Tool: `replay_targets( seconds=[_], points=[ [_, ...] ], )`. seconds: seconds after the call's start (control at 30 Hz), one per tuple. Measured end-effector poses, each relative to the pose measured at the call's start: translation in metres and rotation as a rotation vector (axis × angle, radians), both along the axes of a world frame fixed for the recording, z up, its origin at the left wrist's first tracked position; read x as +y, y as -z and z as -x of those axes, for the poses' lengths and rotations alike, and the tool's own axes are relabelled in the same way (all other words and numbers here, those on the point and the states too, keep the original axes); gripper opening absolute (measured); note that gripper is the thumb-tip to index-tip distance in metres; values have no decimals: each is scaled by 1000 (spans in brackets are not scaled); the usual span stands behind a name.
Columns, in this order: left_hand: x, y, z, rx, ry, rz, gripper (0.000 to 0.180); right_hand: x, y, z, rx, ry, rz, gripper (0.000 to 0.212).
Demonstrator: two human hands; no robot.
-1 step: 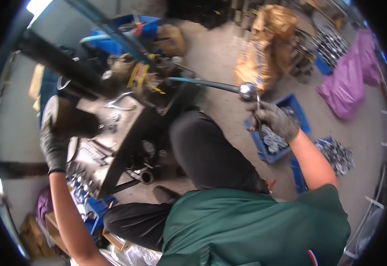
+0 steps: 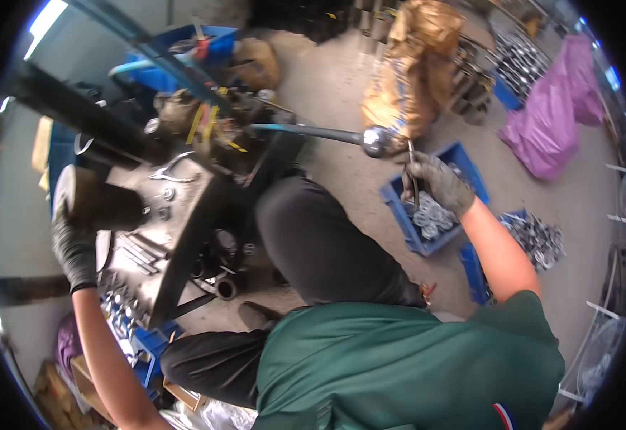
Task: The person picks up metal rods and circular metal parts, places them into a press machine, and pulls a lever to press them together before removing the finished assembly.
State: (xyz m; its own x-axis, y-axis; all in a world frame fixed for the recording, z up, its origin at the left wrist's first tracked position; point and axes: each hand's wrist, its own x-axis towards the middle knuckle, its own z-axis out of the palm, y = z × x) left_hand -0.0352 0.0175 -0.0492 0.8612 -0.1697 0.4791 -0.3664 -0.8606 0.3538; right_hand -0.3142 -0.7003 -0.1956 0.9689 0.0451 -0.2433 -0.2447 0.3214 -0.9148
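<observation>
My left hand (image 2: 74, 244), in a dark grey glove, is closed at the pale round end of a thick dark cylinder (image 2: 116, 206) above the metal worktable (image 2: 187, 208). Out to the right, my gloved right hand (image 2: 442, 185) is closed on a thin metal rod (image 2: 412, 154), which stands roughly upright in its fingers. Just left of that hand is a shiny metal ball (image 2: 376, 141) on the end of a long lever (image 2: 309, 130). Below the right hand sits a blue bin (image 2: 417, 240) holding metal rings (image 2: 433, 217).
Pliers (image 2: 173, 168) and several metal bars (image 2: 141, 252) lie on the worktable. A brown sack (image 2: 406, 79) and a purple sack (image 2: 549, 122) stand beyond the bin. Loose metal parts (image 2: 535, 240) are heaped at right. A dark beam (image 2: 76, 111) crosses the upper left.
The whole view has shifted, so most things sit farther left and slightly higher. My right hand with the rod is a little farther from the metal ball. Both grips look unchanged.
</observation>
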Motion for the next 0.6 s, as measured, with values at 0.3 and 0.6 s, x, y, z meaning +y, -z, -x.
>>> replay_targets(
  seconds=[0.3, 0.6],
  points=[
    [35, 2, -1, -74, -12, -240, 77, -161, 132, 102, 470, 74, 1287, 41],
    [44, 11, -8, -128, -70, -247, 85, -171, 175, 150, 802, -299, 1649, 36]
  ],
)
